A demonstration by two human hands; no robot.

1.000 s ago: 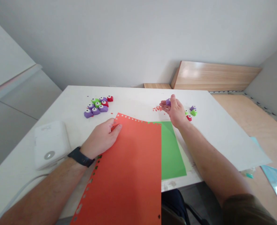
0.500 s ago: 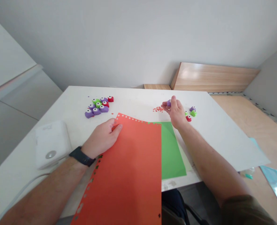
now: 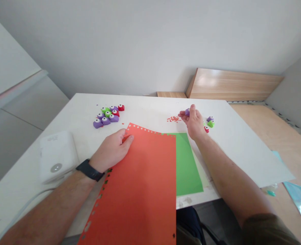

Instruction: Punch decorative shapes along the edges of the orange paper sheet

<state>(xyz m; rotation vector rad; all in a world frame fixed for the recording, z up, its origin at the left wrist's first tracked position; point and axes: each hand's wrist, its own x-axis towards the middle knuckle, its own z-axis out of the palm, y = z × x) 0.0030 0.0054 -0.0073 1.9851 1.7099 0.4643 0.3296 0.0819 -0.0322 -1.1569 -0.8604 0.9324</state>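
Observation:
My left hand point(image 3: 112, 148) pinches the top left corner of a red paper sheet point(image 3: 140, 183), whose top and left edges carry punched holes. A green sheet point(image 3: 187, 163) lies under it and shows on the right. My right hand point(image 3: 195, 120) is raised a little above the white table point(image 3: 242, 143), fingers closed on a small purple paper punch point(image 3: 187, 112). Just left of that hand lies a small heap of red paper bits point(image 3: 173, 119). Right of the hand sit a purple, a green and a red punch point(image 3: 209, 122).
A cluster of several purple, green and red punches point(image 3: 108, 115) lies at the back left. A white box-shaped device point(image 3: 57, 156) with a cable sits by my left forearm. Wooden boards point(image 3: 232, 83) lean against the wall behind the table. Teal foil point(image 3: 300, 197) lies on the floor at right.
My right hand has carried the purple punch slightly to the right, away from the heap of red bits. My left hand stays on the red sheet's corner.

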